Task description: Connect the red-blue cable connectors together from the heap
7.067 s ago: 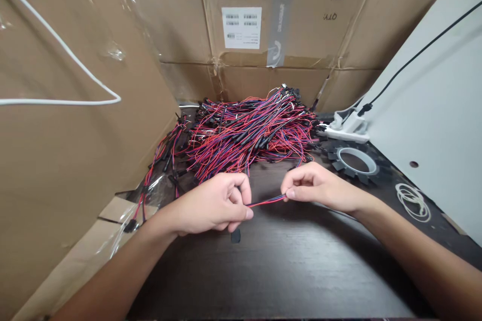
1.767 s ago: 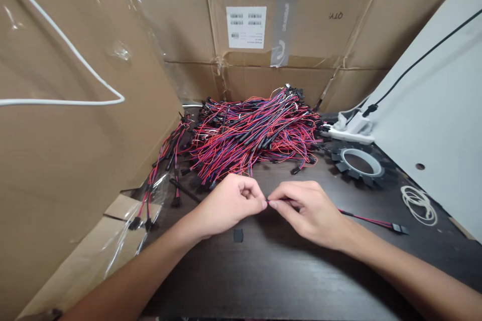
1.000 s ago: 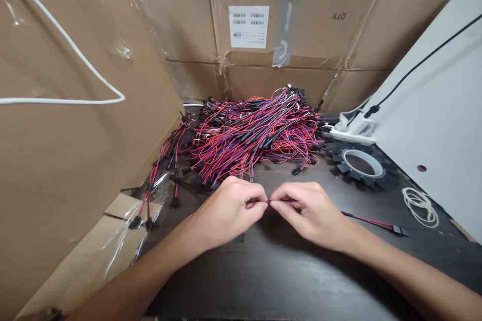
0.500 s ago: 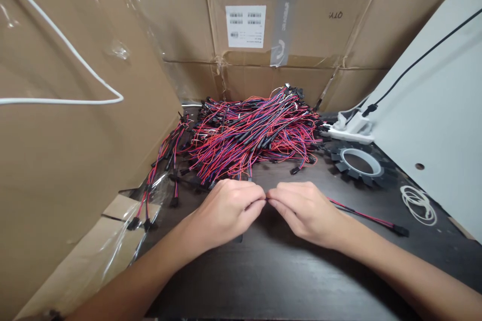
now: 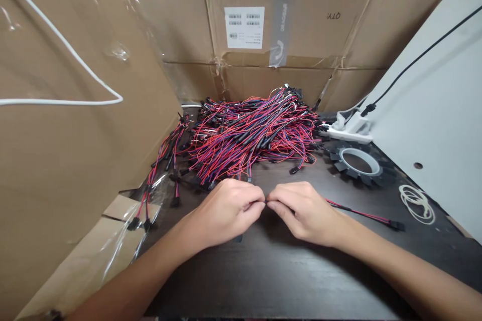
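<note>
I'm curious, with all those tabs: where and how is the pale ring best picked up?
Probably by the inner wall of the pale ring, from above and the near side, pressing outward from within. It lies flat with its open centre facing up; black tabs fan around its outside, and a white power strip sits behind it.

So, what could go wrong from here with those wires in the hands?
The thin wires pinched by the left hand and right hand could slip, since the hold looks slight. The black connector beyond the right hand lies near the right forearm, which might knock it. Leads from the wire pile end close to the left hand and could tangle.
</note>
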`<state>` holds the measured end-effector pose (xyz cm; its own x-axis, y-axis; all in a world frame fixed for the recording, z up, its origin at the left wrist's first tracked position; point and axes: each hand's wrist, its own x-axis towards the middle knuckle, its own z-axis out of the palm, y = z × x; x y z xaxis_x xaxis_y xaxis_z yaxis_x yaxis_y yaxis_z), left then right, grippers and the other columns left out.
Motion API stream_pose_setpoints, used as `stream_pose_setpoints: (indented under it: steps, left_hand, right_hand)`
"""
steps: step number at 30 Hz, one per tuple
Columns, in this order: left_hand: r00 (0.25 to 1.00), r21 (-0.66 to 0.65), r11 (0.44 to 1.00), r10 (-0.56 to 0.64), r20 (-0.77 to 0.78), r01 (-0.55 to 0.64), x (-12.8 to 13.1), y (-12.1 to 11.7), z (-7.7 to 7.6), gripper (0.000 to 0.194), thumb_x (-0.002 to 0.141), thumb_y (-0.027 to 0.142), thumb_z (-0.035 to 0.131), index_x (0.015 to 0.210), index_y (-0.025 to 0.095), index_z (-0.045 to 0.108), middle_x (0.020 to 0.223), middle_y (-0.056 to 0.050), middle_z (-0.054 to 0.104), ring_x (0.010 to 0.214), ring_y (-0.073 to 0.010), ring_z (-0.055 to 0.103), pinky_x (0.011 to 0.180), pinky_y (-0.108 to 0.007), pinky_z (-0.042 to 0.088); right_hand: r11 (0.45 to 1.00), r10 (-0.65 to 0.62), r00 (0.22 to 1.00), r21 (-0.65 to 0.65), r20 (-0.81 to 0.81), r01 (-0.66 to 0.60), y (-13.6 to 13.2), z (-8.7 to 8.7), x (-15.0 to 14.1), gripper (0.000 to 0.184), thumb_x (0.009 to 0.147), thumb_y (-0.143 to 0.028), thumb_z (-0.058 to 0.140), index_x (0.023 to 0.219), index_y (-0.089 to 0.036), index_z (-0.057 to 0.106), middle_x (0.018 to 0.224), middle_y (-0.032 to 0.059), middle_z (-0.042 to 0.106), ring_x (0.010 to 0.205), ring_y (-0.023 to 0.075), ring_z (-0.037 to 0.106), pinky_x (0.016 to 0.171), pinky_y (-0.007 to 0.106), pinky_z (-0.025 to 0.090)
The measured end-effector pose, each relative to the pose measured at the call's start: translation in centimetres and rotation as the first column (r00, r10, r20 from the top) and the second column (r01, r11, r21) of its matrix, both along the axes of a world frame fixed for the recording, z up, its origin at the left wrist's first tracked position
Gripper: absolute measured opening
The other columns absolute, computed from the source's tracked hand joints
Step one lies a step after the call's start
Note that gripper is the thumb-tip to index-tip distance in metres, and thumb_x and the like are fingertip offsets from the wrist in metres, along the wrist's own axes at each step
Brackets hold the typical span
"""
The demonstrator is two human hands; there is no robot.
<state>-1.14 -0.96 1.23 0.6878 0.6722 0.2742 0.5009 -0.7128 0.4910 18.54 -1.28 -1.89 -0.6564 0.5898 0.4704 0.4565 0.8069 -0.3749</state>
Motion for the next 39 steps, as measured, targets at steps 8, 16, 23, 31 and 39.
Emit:
stream_pose_setpoints:
  steps: [8,16,23,31,39]
  left_hand:
    - [1.0,-0.017,1.0,-0.004,-0.007,0.004,-0.01,-0.11,-0.06,0.022,0.082,0.006,0.049,0.067,0.009,0.064,0.055,0.001,0.051,0.05,-0.0068,0.044,0.051,-0.021,0.031]
    - [1.0,-0.011,1.0,0.004,-0.028,-0.005,0.0,-0.12,-0.06,0.024,0.084,0.008,0.047,0.067,0.01,0.064,0.055,0.001,0.051,0.05,-0.0072,0.043,0.051,-0.021,0.031]
    - [0.999,-0.037,0.999,0.027,0.037,-0.026,-0.17,0.16,-0.01,0.019,0.081,0.007,0.052,0.068,0.011,0.065,0.057,0.002,0.056,0.052,-0.007,0.047,0.053,-0.02,0.033]
    - [0.994,-0.082,0.996,0.034,0.103,-0.025,-0.24,0.34,0.34,0.016,0.079,0.006,0.056,0.068,0.01,0.067,0.054,0.003,0.055,0.048,-0.0046,0.043,0.052,-0.018,0.033]
    - [0.996,-0.093,0.995,0.032,0.086,-0.024,-0.24,0.38,0.27,0.016,0.079,0.007,0.056,0.068,0.01,0.067,0.054,0.002,0.057,0.049,-0.0046,0.044,0.052,-0.018,0.033]
  right_hand:
    - [0.998,0.03,0.998,0.052,0.051,-0.033,0.47,-0.48,0.39,0.025,0.095,-0.018,0.038,0.075,-0.014,0.054,0.065,0.0034,0.056,0.059,0.0134,0.047,0.057,0.025,0.034]
    - [1.0,0.019,0.999,-0.008,0.041,-0.019,0.44,-0.49,0.29,0.023,0.094,-0.017,0.039,0.076,-0.014,0.053,0.066,0.0034,0.057,0.059,0.0127,0.048,0.057,0.024,0.034]
    - [0.999,0.046,0.999,0.003,0.003,-0.046,0.5,-0.58,0.48,0.023,0.097,-0.021,0.038,0.086,-0.013,0.056,0.069,0.0026,0.057,0.06,0.0121,0.048,0.058,0.024,0.035]
    - [0.997,0.08,0.994,0.026,-0.071,-0.079,0.33,0.27,0.51,0.017,0.094,-0.016,0.044,0.087,-0.012,0.058,0.068,0.0018,0.058,0.059,0.0107,0.048,0.058,0.022,0.036]
    - [0.989,0.08,0.996,0.121,0.043,-0.085,0.53,0.15,0.82,0.024,0.093,-0.014,0.04,0.084,-0.009,0.061,0.067,0.003,0.054,0.058,0.0128,0.042,0.056,0.027,0.032]
